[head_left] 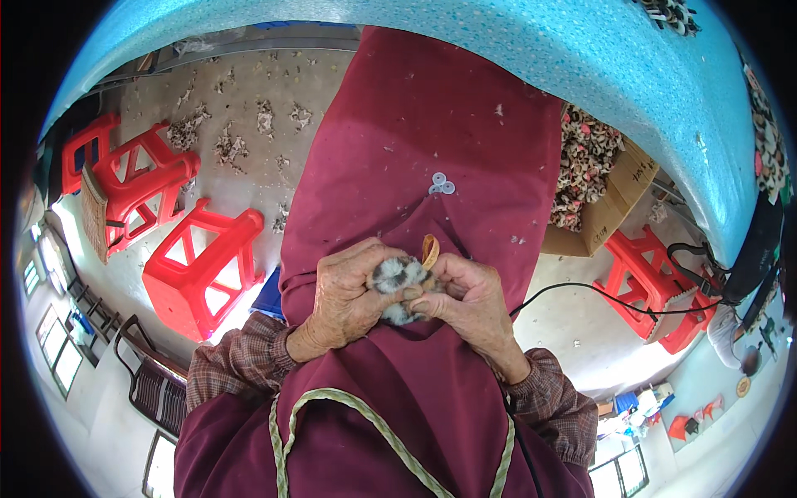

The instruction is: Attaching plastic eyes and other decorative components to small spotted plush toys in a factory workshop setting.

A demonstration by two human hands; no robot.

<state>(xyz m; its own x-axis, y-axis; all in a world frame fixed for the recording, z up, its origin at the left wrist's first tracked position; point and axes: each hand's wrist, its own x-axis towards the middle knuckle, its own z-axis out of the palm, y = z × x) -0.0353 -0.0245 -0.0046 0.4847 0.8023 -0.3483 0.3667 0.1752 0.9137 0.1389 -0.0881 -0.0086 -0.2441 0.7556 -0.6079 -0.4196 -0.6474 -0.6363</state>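
Note:
A small furry piece (395, 275) in grey, white and black, like part of a plush toy, is held between my hands over my lap. My left hand (347, 290) has its fingers wrapped round the left side of it. On the other side, my right hand (470, 300) pinches its edge with thumb and fingers. A tan curved strip (430, 251) sticks up from the piece beside my right fingers. The fingertips hide much of the underside. Several small white plastic discs (442, 184) lie farther up on the maroon cloth (432, 100) over my lap.
A blue speckled table cover (498, 41) spans the far side. An open cardboard box (610, 203) of furry pieces (585, 158) stands at right. Red stools (199, 270) are on both sides. A black cable (581, 286) runs right from my lap. Scraps (228, 149) litter the floor.

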